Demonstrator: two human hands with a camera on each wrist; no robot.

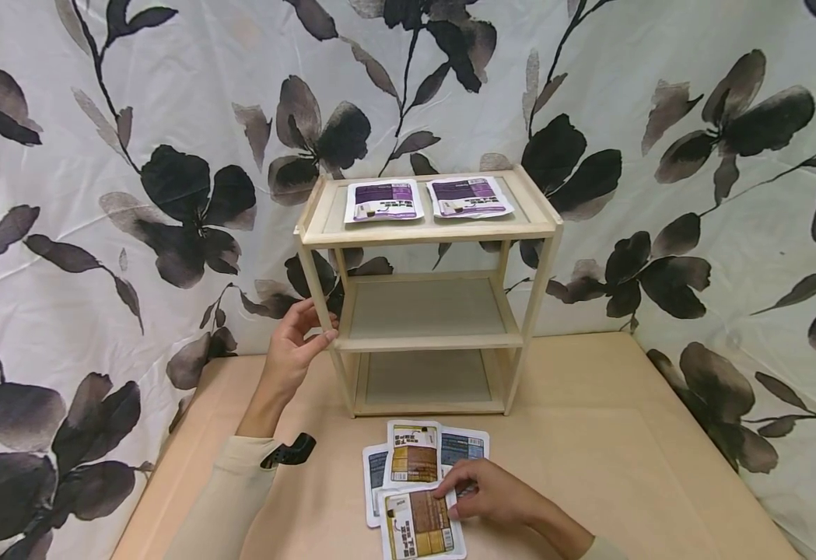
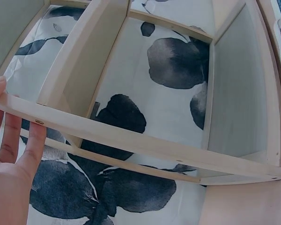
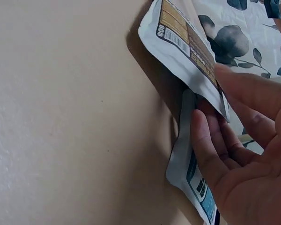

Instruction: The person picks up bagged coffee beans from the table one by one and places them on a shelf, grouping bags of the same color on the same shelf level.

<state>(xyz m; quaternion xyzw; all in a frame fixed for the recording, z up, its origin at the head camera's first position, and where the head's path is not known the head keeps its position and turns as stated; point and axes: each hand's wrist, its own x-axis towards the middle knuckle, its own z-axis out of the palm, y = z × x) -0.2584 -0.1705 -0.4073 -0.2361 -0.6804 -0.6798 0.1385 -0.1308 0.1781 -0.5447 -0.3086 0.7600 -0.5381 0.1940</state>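
Observation:
A small three-tier wooden shelf (image 1: 429,342) stands on the table, with two purple-and-white packets, the left one (image 1: 383,201) and the right one (image 1: 469,197), lying side by side on its top board. My left hand (image 1: 295,350) holds the shelf's left front post at the middle board's height; in the left wrist view, thumb and fingers are around the post (image 2: 103,131). My right hand (image 1: 492,494) pinches a brown-and-yellow packet (image 1: 418,525) by its right edge, raised at that edge in the right wrist view. Just beyond lies another brown-and-yellow packet (image 1: 414,453), overlapping blue-and-white packets (image 1: 465,445).
The two lower boards, middle (image 1: 432,307) and bottom (image 1: 429,379), have raised wooden edges. A floral cloth (image 1: 408,93) hangs behind and beside the peach-coloured table (image 1: 590,435). A black strap (image 1: 288,451) is on the left wrist.

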